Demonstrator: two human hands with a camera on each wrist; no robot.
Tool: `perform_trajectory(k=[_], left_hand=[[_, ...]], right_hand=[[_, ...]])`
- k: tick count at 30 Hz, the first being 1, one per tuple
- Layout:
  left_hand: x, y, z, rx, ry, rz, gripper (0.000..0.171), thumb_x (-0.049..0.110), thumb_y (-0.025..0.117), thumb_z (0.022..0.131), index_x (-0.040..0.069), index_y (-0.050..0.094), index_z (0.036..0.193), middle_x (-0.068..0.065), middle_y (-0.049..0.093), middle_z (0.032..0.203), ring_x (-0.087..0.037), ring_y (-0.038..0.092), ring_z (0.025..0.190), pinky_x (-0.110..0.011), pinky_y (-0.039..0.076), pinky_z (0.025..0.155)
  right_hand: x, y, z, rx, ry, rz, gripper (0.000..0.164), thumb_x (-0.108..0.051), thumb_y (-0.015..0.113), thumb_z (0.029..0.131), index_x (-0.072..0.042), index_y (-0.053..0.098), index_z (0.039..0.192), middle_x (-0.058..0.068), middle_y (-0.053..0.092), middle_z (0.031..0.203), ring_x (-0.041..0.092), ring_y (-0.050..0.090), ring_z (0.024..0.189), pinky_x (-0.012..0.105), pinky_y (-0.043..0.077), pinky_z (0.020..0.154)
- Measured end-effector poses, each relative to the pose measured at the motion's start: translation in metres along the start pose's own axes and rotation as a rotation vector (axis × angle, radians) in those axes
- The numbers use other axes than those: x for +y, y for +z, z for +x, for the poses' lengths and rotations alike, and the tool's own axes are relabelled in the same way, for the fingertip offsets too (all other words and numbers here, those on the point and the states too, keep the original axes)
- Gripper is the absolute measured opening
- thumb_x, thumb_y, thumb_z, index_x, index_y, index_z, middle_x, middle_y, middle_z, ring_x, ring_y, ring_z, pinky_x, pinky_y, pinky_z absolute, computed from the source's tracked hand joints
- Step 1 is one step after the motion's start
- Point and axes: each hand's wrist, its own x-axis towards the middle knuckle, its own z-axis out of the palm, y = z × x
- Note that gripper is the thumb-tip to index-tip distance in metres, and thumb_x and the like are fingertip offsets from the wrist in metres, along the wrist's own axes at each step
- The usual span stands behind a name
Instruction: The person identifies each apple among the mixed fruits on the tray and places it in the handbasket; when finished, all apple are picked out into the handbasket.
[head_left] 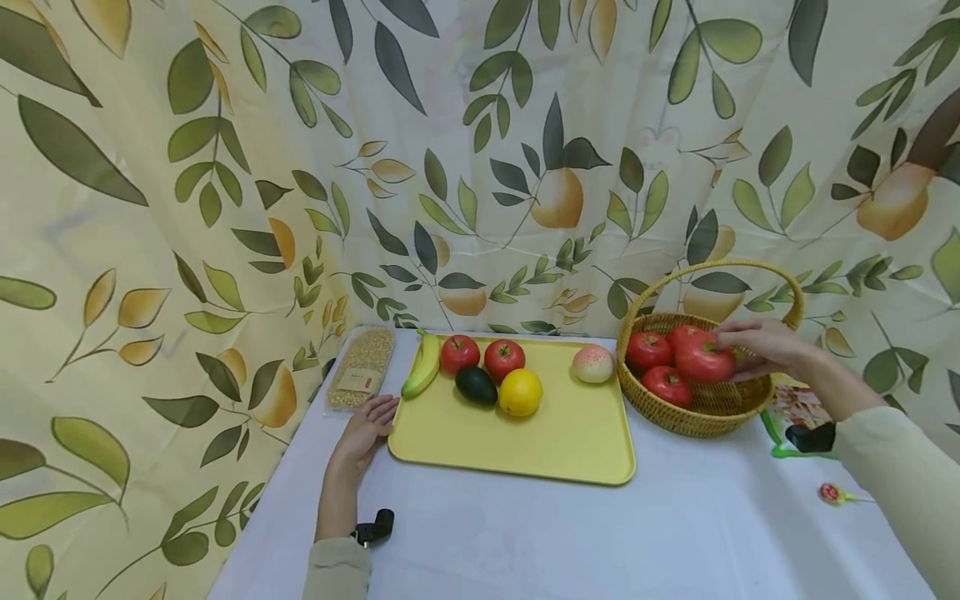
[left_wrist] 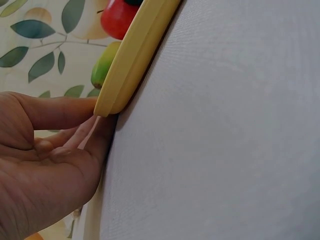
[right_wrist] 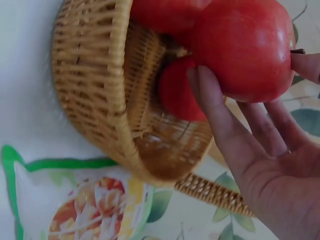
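My right hand (head_left: 767, 343) holds a red apple (right_wrist: 243, 47) with a short brown stem between thumb and fingers. The held apple hangs over the wicker basket (head_left: 693, 423), where several more red apples (head_left: 666, 386) lie. At the left edge of the yellow tray (head_left: 525, 472), my left hand (head_left: 367, 429) pinches the rim, with fingers above and below it in the left wrist view. On the tray are a banana (head_left: 422, 367), two red apples (head_left: 504, 359), a dark avocado (head_left: 476, 386), a yellow orange (head_left: 521, 392) and a pink-white peach (head_left: 593, 364).
A clear bag of pale grains (head_left: 365, 358) lies left of the tray. Right of the basket lie a green-edged food packet (right_wrist: 90, 205) and a small wrapped lollipop (head_left: 831, 493). The basket's tall handle (head_left: 720, 263) arches over it. A leaf-patterned cloth (head_left: 480, 167) hangs behind the white table.
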Motion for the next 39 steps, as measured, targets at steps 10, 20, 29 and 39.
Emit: perform_trajectory(k=[10,20,29,39], left_hand=[[0.001,0.002,0.001,-0.020,0.019,0.003,0.069,-0.025,0.042,0.091,-0.008,0.031,0.157,-0.028,0.038,0.161,-0.039,0.036,0.151,-0.046,0.032,0.124],[0.000,0.001,0.000,0.003,0.019,-0.014,0.069,-0.026,0.042,0.091,-0.008,0.032,0.156,-0.029,0.039,0.160,-0.039,0.037,0.151,-0.046,0.033,0.123],[-0.001,-0.002,0.000,0.007,0.025,-0.014,0.068,-0.026,0.043,0.091,-0.009,0.032,0.156,-0.030,0.039,0.159,-0.040,0.036,0.151,-0.046,0.033,0.122],[0.000,-0.001,-0.001,0.009,0.018,-0.005,0.065,-0.023,0.044,0.093,-0.008,0.033,0.156,-0.028,0.040,0.159,-0.039,0.038,0.150,-0.047,0.038,0.121]], right_hand=[[0.025,-0.014,0.004,-0.035,0.011,-0.070,0.074,-0.035,0.056,0.107,0.015,0.028,0.154,0.045,0.041,0.141,0.031,0.073,0.096,0.050,0.063,0.085],[0.033,-0.021,0.008,-0.066,0.007,-0.088,0.072,-0.033,0.052,0.109,0.018,0.025,0.153,0.048,0.040,0.140,0.035,0.072,0.101,0.051,0.063,0.086],[0.040,-0.021,0.018,-0.044,0.033,-0.098,0.074,-0.035,0.057,0.107,0.017,0.030,0.152,0.043,0.049,0.134,0.032,0.073,0.097,0.052,0.063,0.086],[0.039,-0.016,0.027,-0.018,0.046,-0.193,0.071,-0.035,0.059,0.106,0.018,0.036,0.147,0.030,0.058,0.118,0.027,0.070,0.087,0.050,0.064,0.081]])
